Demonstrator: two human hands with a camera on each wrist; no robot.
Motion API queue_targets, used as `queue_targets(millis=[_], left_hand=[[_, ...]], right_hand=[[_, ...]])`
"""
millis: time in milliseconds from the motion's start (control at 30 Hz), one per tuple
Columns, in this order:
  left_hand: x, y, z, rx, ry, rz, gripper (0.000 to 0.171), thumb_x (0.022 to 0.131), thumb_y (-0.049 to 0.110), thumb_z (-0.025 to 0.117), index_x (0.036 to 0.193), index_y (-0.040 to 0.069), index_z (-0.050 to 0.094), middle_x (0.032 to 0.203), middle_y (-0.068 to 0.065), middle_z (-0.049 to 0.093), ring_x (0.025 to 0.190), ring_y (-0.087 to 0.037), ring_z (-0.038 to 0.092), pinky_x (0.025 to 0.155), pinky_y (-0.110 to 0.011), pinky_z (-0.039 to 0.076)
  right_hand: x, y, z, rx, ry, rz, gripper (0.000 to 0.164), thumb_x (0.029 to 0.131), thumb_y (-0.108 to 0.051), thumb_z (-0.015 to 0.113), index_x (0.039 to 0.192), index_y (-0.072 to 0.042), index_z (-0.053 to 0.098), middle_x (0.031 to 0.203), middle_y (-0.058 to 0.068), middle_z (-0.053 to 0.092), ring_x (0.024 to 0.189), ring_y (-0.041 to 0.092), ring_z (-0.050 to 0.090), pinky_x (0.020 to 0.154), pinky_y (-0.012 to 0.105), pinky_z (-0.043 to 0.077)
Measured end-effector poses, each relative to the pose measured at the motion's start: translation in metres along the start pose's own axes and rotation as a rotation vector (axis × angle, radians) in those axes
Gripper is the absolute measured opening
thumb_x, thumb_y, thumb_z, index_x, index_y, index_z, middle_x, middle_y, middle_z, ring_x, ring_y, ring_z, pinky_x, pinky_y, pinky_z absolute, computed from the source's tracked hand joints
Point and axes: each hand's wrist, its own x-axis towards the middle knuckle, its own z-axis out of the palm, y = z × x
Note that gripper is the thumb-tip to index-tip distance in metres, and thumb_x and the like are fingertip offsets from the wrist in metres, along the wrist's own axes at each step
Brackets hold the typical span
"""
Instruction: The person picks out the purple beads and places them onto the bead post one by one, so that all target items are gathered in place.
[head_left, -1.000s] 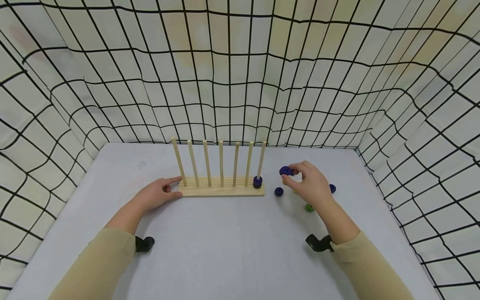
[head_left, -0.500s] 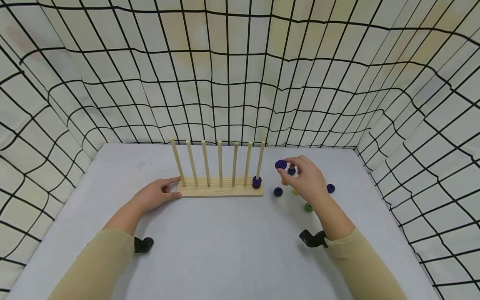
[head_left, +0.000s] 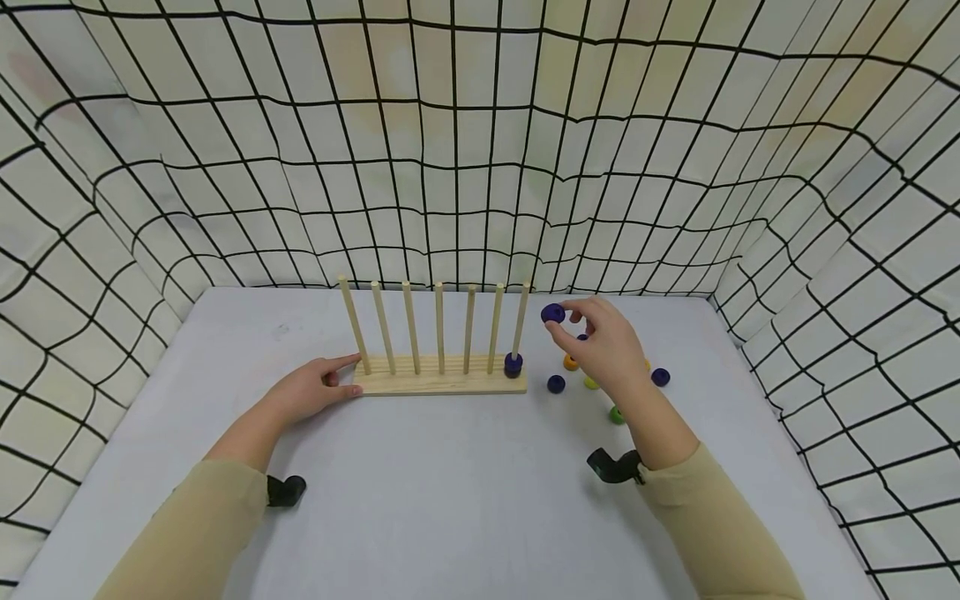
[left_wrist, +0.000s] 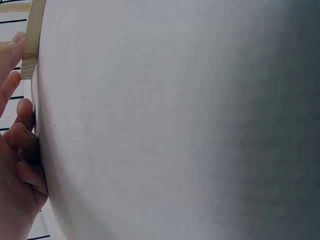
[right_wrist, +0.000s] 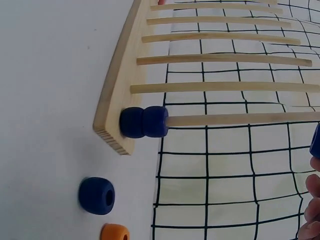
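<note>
In the head view, the right hand (head_left: 606,343), right of centre, pinches 1 dark blue bead (head_left: 552,313) between thumb and fingertips, so its grip is grasping that bead. The bead hangs in the air just right of centre, beside the upper part of the rightmost peg (head_left: 522,321) and apart from it. At the right edge of the right wrist view, the same bead is partly cut off.

The left hand (head_left: 311,392), left of centre, has its grip on the left end of the wooden peg rack (head_left: 442,385), with index finger and thumb at that end's 2 corners; in the left wrist view, its other fingers are bent near the white counter (head_left: 442,500).

The rack stands at the centre of the frame with 7 pegs; the rightmost carries 2 threaded beads (right_wrist: 144,122), dark blue, touching each other at the base.

Right of the rack lie a loose blue bead (head_left: 556,384), an orange bead (head_left: 571,363), a yellow bead (head_left: 592,382), a green bead (head_left: 617,415) and, farther right, another blue bead (head_left: 660,377). Black netting (head_left: 456,167) fills the top and both sides.
</note>
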Motion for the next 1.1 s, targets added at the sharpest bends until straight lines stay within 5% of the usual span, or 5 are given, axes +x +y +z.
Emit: queue_targets(millis=[1100], left_hand=[[0.000, 0.000, 0.000, 0.007, 0.004, 0.002, 0.076, 0.090, 0.052, 0.068, 0.151, 0.014, 0.044, 0.086, -0.004, 0.049, 0.075, -0.019, 0.043, 0.068, -0.036, 0.033]], right_hand=[[0.028, -0.030, -0.002, 0.113, 0.098, -0.050, 0.043, 0.094, -0.044, 0.066, 0.124, -0.013, 0.068, 0.096, 0.000, 0.058, 0.081, 0.019, 0.047, 0.064, 0.034, 0.037]])
